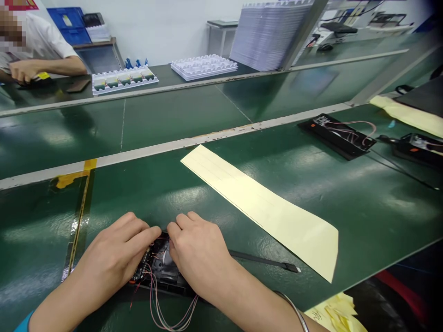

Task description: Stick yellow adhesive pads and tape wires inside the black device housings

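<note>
A black device housing with a circuit board and thin coloured wires lies on the green table, close to me. My left hand is closed on its left side, thumb and forefinger at the upper edge. Bent over the housing's top and right part is my right hand, its fingertips hidden behind the hand and inside the housing. Loose wires loop out below, toward me. A black flat cable with a metal plug runs out to the right, beneath a long pale yellow sheet.
Two more open black housings, one and another, lie at the right with wires. A raised grey rail crosses the table. Beyond it are white trays, a tray of parts and a person's hand at the far left.
</note>
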The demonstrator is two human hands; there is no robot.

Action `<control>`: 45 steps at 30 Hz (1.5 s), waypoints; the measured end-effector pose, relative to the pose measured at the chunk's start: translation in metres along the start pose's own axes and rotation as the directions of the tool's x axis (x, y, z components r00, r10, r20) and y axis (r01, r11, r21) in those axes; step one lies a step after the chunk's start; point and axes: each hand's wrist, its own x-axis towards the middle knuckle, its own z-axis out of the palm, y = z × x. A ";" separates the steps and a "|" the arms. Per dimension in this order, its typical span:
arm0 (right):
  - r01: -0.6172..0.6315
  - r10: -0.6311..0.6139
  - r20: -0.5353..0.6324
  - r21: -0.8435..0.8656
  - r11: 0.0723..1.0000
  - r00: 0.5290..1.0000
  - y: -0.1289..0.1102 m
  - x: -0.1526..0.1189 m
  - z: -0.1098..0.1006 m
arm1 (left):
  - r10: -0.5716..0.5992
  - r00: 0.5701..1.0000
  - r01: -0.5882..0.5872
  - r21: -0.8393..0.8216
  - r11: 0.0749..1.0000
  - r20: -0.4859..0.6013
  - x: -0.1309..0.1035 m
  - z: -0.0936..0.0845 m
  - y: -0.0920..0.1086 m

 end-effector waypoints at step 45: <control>0.175 -0.178 0.047 0.069 0.982 0.983 -0.010 -0.031 -0.001 | -0.043 0.998 0.042 0.015 0.999 0.051 0.007 -0.002 0.001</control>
